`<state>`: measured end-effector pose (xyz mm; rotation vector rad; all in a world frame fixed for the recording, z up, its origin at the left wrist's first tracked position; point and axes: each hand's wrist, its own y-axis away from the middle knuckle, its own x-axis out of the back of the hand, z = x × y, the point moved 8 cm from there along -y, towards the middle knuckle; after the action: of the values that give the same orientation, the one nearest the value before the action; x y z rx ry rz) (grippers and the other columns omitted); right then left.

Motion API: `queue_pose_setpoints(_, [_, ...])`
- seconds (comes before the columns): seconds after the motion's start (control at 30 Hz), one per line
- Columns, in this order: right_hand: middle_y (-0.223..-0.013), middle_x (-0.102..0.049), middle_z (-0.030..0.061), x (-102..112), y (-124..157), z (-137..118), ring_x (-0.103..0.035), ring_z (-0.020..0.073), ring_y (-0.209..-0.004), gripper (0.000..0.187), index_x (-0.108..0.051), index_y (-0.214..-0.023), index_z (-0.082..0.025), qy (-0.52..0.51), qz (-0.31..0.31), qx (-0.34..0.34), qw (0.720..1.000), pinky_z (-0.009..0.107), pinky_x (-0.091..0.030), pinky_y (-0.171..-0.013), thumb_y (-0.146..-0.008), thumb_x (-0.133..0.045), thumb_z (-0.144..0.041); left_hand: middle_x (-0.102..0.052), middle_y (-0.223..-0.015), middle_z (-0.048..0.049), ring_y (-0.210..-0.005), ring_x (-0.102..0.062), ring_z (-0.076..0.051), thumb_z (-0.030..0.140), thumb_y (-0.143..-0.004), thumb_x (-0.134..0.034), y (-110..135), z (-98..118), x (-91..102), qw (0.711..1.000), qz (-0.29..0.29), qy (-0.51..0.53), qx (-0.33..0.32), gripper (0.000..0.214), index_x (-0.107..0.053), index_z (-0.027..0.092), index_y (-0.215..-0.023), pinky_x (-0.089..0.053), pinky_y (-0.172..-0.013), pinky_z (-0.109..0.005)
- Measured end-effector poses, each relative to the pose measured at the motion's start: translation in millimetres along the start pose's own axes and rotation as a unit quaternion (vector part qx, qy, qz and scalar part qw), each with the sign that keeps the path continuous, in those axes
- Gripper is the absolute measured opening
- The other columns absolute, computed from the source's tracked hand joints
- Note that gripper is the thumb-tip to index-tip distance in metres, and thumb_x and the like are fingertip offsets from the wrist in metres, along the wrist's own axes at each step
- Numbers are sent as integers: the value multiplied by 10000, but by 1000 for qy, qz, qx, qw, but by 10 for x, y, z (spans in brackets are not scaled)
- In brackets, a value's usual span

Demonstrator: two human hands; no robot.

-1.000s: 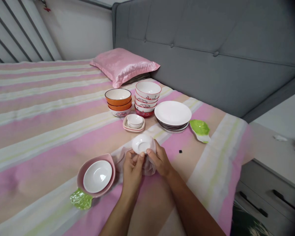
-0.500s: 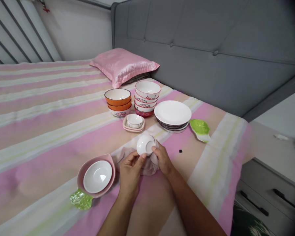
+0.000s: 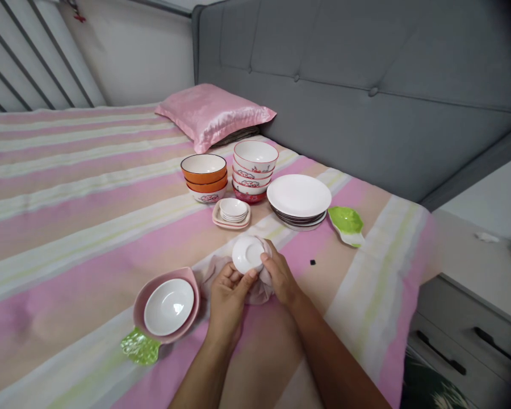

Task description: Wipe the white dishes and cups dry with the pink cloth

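A small white dish (image 3: 243, 254) is held between both hands, its underside with the foot ring turned toward me. My left hand (image 3: 229, 291) pinches the lower rim between thumb and fingers. On the other side my right hand (image 3: 280, 272) grips the dish's edge together with a pale pink cloth (image 3: 259, 292). Part of the cloth hangs below and behind the dish and reaches left past my left hand. Just beyond, several small white dishes (image 3: 233, 208) are stacked on pale pink-edged trays (image 3: 232, 225).
A white bowl (image 3: 169, 307) sits inside a pink radish-shaped dish (image 3: 141, 295). Farther back stand orange bowls (image 3: 204, 179), patterned bowls (image 3: 255, 165) and stacked plates (image 3: 299, 195). A green leaf dish (image 3: 346, 221) lies right of them. The bed meets a grey headboard (image 3: 344, 62).
The small white dish has tilted and shifted slightly left, showing its underside more squarely. Both hands have moved a little with it, still gripping.
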<state>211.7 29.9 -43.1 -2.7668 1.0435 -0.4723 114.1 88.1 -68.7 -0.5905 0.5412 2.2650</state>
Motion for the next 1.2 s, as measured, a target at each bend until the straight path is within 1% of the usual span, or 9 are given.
queue_pose_setpoints(0.1, [-1381, -422, 74, -39, 12, -46, -401, 196, -1258, 497, -285, -1396, -188, 19, -12, 24, 999, 352, -320, -1051, -928, -301, -355, -721, -841, -43, -690, -640, -103, 234, -664, -748, -2, -3, 31, 1000, 11, 6, -2, 301, -631, 153, -929, -488, -682, -200])
queue_pose_setpoints(0.17, [-1441, -339, 63, -56, 14, -75, -318, 186, -1320, 526, -208, -1431, -200, 32, -15, 44, 998, 365, -258, -1098, -935, -287, -356, -718, -817, -32, -658, -630, -87, 231, -670, -743, -8, -6, 38, 1000, 14, 12, 1, 304, -635, 156, -944, -481, -666, -183])
queue_pose_setpoints(0.23, [-1438, -336, 63, -56, 15, -114, -304, 179, -1327, 516, -219, -1429, -203, 40, -11, 69, 997, 367, -243, -1111, -939, -281, -354, -717, -811, -28, -651, -624, -78, 232, -672, -743, -16, -6, 34, 1000, 14, 18, 4, 321, -637, 160, -966, -480, -663, -174])
queue_pose_setpoints(0.43, [-1358, -429, 78, -40, 16, -224, -387, 180, -1265, 454, -355, -1373, -207, 53, 4, 104, 993, 370, -306, -1080, -952, -240, -332, -710, -915, -24, -680, -621, -64, 226, -692, -729, -28, 36, 14, 999, 16, 46, -8, 320, -645, 179, -997, -488, -671, -154])
queue_pose_setpoints(0.63, [-1225, -529, 90, -19, 13, -282, -477, 188, -1169, 379, -498, -1275, -210, 95, 33, 112, 989, 352, -382, -1010, -933, -345, -271, -694, -868, 1, -701, -612, -55, 201, -695, -727, -25, 105, 56, 996, 44, 69, -38, 303, -652, 183, -988, -496, -676, -133])
queue_pose_setpoints(0.8, [-1108, -586, 76, 11, 25, -307, -546, 178, -1062, 323, -586, -1184, -225, 110, 68, 142, 981, 328, -442, -937, -898, -435, -220, -675, -972, -30, -768, -616, -69, 205, -707, -716, -40, 130, 105, 992, 62, 96, -43, 290, -653, 163, -988, -512, -718, -147])
queue_pose_setpoints(1.0, [-970, -627, 50, 67, 65, -333, -602, 161, -923, 255, -664, -1051, -249, 111, 118, 175, 971, 293, -499, -832, -842, -538, -175, -659, -957, -30, -792, -613, -86, 225, -745, -679, -48, 122, 105, 993, 54, 99, -38, 213, -650, 158, -945, -521, -729, -174])
queue_pose_setpoints(1.1, [-929, -625, 47, 61, 81, -350, -614, 153, -880, 239, -681, -1015, -248, 107, 124, 183, 969, 278, -510, -797, -826, -563, -161, -651, -942, -27, -837, -611, -102, 238, -771, -651, -31, 133, 76, 995, 39, 78, -48, 160, -635, 160, -910, -513, -772, -205])
queue_pose_setpoints(1.2, [-887, -614, 42, 48, 87, -373, -620, 147, -843, 217, -695, -978, -244, 104, 122, 190, 969, 269, -518, -767, -812, -583, -159, -642, -984, -30, -906, -604, -129, 253, -792, -623, -20, 150, 40, 996, 25, 45, -66, 139, -614, 169, -902, -491, -822, -247])
